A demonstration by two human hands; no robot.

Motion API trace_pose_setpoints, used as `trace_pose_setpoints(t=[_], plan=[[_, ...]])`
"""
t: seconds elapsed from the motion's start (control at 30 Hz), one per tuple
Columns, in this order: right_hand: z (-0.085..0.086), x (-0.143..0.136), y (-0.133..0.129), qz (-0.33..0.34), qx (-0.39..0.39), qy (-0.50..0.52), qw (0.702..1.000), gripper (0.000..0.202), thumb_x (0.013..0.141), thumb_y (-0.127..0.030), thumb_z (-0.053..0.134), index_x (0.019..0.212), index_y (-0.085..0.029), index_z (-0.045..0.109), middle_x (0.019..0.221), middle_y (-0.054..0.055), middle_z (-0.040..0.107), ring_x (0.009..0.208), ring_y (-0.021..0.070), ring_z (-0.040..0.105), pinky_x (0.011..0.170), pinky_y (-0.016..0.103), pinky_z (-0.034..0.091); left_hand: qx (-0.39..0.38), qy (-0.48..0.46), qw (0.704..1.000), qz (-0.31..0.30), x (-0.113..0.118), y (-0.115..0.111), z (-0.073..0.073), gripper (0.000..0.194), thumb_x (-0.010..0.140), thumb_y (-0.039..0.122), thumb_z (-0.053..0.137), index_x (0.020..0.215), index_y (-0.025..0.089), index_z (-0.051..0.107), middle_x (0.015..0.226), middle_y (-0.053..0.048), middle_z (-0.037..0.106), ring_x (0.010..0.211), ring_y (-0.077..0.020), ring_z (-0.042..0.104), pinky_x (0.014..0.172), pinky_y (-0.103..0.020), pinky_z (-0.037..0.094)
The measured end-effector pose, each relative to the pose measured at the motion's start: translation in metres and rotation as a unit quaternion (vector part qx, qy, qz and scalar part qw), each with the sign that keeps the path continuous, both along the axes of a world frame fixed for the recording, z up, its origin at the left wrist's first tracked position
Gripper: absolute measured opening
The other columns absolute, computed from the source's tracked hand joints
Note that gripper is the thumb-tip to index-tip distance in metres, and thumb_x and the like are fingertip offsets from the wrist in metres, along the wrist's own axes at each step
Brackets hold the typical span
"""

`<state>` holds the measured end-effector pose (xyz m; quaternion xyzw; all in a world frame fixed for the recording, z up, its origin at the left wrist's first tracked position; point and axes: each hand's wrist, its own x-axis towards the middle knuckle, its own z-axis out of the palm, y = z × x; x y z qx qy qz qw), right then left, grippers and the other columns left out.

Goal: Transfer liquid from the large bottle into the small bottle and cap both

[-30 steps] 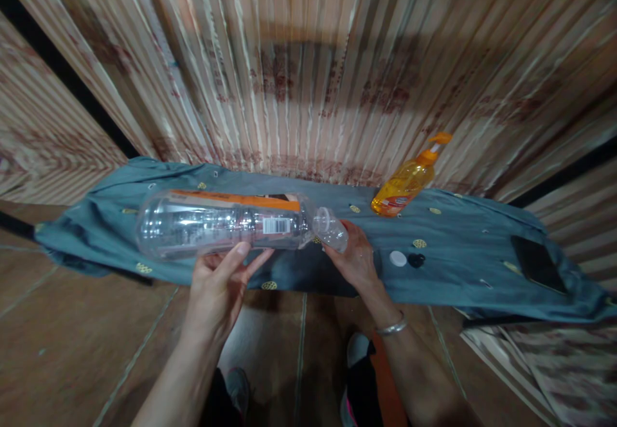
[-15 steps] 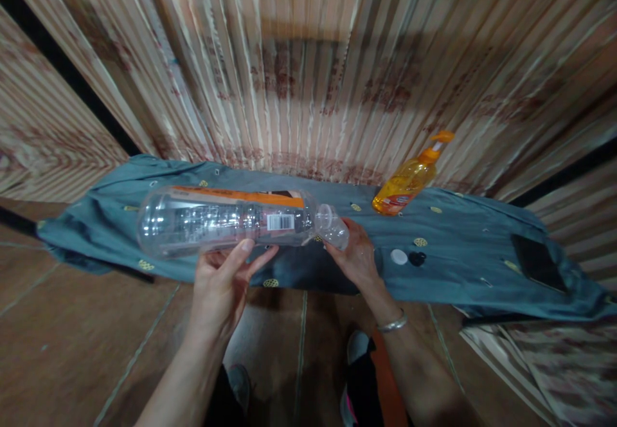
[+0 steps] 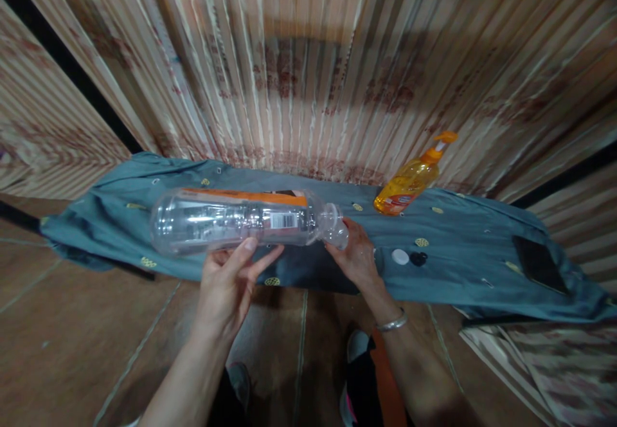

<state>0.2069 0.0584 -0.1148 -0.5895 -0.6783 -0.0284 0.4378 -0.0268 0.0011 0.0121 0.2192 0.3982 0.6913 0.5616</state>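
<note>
A large clear plastic bottle (image 3: 226, 221) with an orange-striped label and a barcode lies on its side in the air above the cloth. Fingers and thumb of my left hand (image 3: 229, 279) grip it from below at the middle. My right hand (image 3: 357, 253) is closed around a small clear bottle (image 3: 338, 237), held against the large bottle's neck. The two mouths meet or overlap; exactly how they join I cannot tell. Right of that hand, a white cap (image 3: 400, 257) and a small black item, perhaps a cap (image 3: 418, 259), rest on the cloth.
An orange pump bottle (image 3: 407, 182) of yellow liquid stands at the back right. A dark flat phone-like object (image 3: 540, 263) lies at the right end. The blue-green cloth (image 3: 472, 247) covers a narrow table, with a pleated curtain (image 3: 308, 92) behind and black poles (image 3: 72, 67) at the sides.
The large bottle has shifted slightly right along with my left hand, its neck pushed closer over the small bottle. My right hand has stayed almost in place.
</note>
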Motion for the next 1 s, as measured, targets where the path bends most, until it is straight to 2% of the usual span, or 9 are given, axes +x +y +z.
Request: trace_pose_setpoints(t=[0.27,0.53,0.63,0.8,1.0], plan=[[0.005,0.002,0.000,-0.007,-0.017,0.019,1.000,0.050,0.081,-0.039,0.067,0.126,-0.019,0.060,0.116,0.014,0.075,0.108,0.0328,0.071,0.096,0.052,0.059,0.000,0.016,1.000,0.003,-0.008,0.003,0.001,0.044,0.051,0.029,0.100,0.080,0.018,0.070,0.082,-0.001,0.076,0.096,-0.0254,0.073,0.091,-0.052,0.066],[0.005,0.002,0.001,-0.022,-0.005,0.027,0.999,0.051,0.081,-0.043,0.068,0.124,-0.018,0.061,0.114,0.015,0.076,0.106,0.0335,0.072,0.094,0.052,0.060,-0.009,0.004,1.000,0.027,-0.012,0.003,-0.003,0.043,0.048,0.024,0.101,0.076,0.017,0.069,0.076,0.001,0.073,0.082,-0.0186,0.071,0.089,-0.053,0.067],[0.005,0.002,0.000,-0.019,-0.006,0.024,1.000,0.051,0.081,-0.043,0.068,0.125,-0.018,0.060,0.115,0.015,0.076,0.107,0.0337,0.072,0.094,0.053,0.060,-0.006,0.002,1.000,0.022,-0.010,0.003,-0.002,0.042,0.047,0.025,0.101,0.074,0.017,0.069,0.076,0.001,0.073,0.083,-0.0196,0.071,0.089,-0.054,0.066],[0.008,0.002,-0.001,-0.015,-0.018,0.026,0.999,0.052,0.081,-0.043,0.068,0.125,-0.017,0.061,0.114,0.016,0.076,0.106,0.0338,0.072,0.094,0.053,0.060,0.006,0.009,1.000,0.015,-0.006,0.003,-0.004,0.045,0.047,0.027,0.101,0.063,0.017,0.060,0.077,-0.002,0.073,0.084,-0.0233,0.073,0.092,-0.058,0.065],[0.006,0.003,0.000,-0.021,-0.005,0.024,0.999,0.053,0.080,-0.043,0.068,0.126,-0.018,0.060,0.114,0.015,0.076,0.105,0.0333,0.073,0.093,0.052,0.060,0.007,0.003,1.000,0.018,-0.006,0.003,-0.004,0.048,0.044,0.025,0.103,0.061,0.016,0.058,0.077,-0.002,0.074,0.083,-0.0218,0.072,0.088,-0.056,0.067]])
